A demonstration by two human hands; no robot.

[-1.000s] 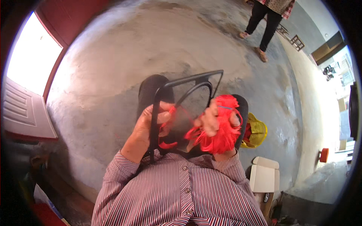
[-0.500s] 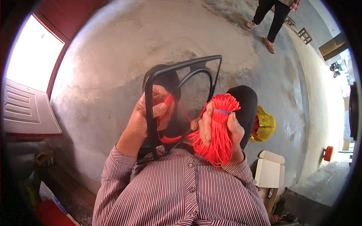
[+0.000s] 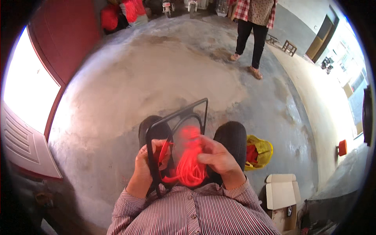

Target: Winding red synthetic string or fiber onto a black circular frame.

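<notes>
A black metal frame (image 3: 178,113), rectangular with a curved bar inside, stands between my knees and leans over my lap. My left hand (image 3: 145,166) is at the frame's left upright, its fingers closed on a red cord (image 3: 163,152). In my right hand (image 3: 222,159) is a thick bundle of looped red cord (image 3: 190,167), pinched near its narrow upper part. The bundle hangs inside the frame's outline and is smeared by motion. Red strands run from its lower left toward my left hand; whether they wrap the upright is unclear.
To my right on the floor sit a yellow container (image 3: 267,150) with red contents and an opened pale cardboard box (image 3: 281,192). Another person (image 3: 252,41) stands ahead, near a small wooden stool (image 3: 290,47). A panelled door leaf (image 3: 29,145) is on the left.
My right hand has carried the cord bundle leftward, to the frame's opening and nearer my left hand. The view has tilted up, showing more of the far floor and the other person.
</notes>
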